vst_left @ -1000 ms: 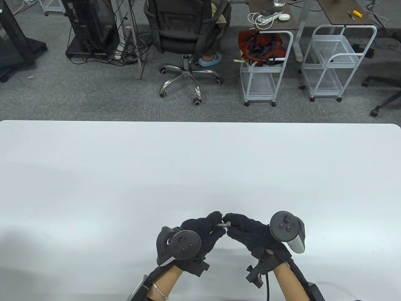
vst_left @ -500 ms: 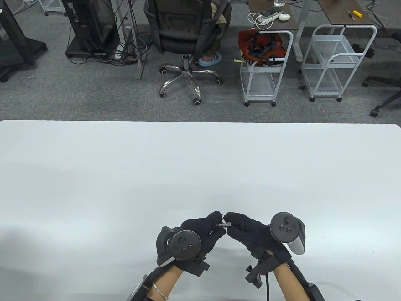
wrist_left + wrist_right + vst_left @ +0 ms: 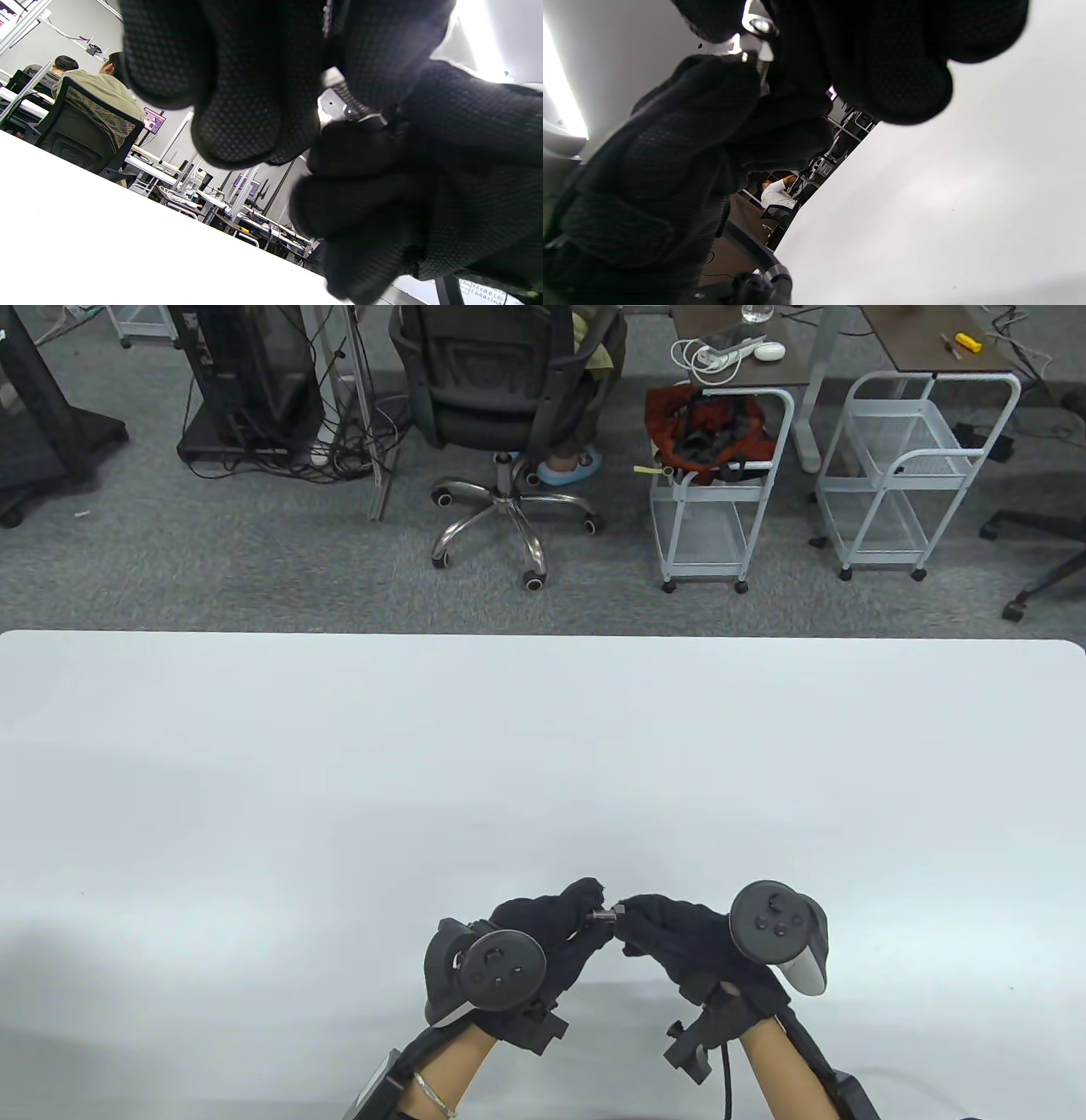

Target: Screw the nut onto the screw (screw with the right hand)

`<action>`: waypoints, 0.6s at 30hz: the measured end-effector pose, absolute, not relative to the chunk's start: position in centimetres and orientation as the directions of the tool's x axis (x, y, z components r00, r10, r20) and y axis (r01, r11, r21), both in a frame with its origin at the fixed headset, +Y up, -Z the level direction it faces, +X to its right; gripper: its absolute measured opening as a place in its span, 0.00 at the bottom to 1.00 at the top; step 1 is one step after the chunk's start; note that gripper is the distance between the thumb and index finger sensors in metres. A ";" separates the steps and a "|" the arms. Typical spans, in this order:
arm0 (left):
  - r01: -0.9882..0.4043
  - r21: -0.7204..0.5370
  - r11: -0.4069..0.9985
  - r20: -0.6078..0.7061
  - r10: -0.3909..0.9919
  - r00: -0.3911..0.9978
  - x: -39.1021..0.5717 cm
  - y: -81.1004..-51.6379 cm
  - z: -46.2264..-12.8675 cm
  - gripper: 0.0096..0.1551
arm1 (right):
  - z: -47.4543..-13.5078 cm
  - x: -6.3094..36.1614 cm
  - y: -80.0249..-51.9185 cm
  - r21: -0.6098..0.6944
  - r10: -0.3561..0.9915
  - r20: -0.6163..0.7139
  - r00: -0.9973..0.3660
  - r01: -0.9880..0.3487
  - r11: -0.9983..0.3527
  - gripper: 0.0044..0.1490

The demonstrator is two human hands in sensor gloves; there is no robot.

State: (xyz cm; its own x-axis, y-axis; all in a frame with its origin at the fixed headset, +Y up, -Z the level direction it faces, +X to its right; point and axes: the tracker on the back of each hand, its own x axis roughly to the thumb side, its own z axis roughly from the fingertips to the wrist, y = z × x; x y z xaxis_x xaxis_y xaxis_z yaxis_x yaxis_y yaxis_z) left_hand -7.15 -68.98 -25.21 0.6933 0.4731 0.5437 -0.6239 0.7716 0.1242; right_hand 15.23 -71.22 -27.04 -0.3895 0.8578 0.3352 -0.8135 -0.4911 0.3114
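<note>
Near the front edge of the plain white desk (image 3: 543, 746), the two black-gloved hands meet fingertip to fingertip above its surface. The left hand (image 3: 543, 929) pinches the small grey metal screw (image 3: 599, 915), which lies roughly level and points toward the other hand. The right hand (image 3: 670, 933) pinches the small silver hexagonal nut (image 3: 618, 911) sitting on the screw's end (how far along the thread cannot be told). In the left wrist view the threaded shaft (image 3: 354, 106) glints between dark fingertips (image 3: 237, 127).
</note>
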 end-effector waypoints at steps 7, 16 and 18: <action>-0.620 0.130 0.774 0.540 0.469 0.698 -7.2 -69.0 -25.3 0.27 | -27.2 15.2 -71.1 0.285 0.837 0.343 -0.427 -0.802 -0.526 0.30; -0.614 0.139 0.777 0.542 0.460 0.704 -7.3 -68.9 -25.3 0.27 | -27.2 15.1 -71.1 0.303 0.843 0.346 -0.411 -0.802 -0.515 0.31; -0.624 0.127 0.771 0.540 0.474 0.695 -7.2 -69.0 -25.3 0.27 | -27.2 14.9 -71.0 0.332 0.856 0.358 -0.374 -0.806 -0.491 0.38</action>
State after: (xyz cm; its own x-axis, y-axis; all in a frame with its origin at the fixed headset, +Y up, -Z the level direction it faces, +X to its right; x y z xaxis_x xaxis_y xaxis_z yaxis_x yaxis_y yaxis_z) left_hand -7.23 -69.00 -25.29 0.6952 0.4744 0.5400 -0.6243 0.7709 0.1265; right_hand 14.92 -71.01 -27.16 -0.3740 0.8556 0.3580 -0.8055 -0.4909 0.3318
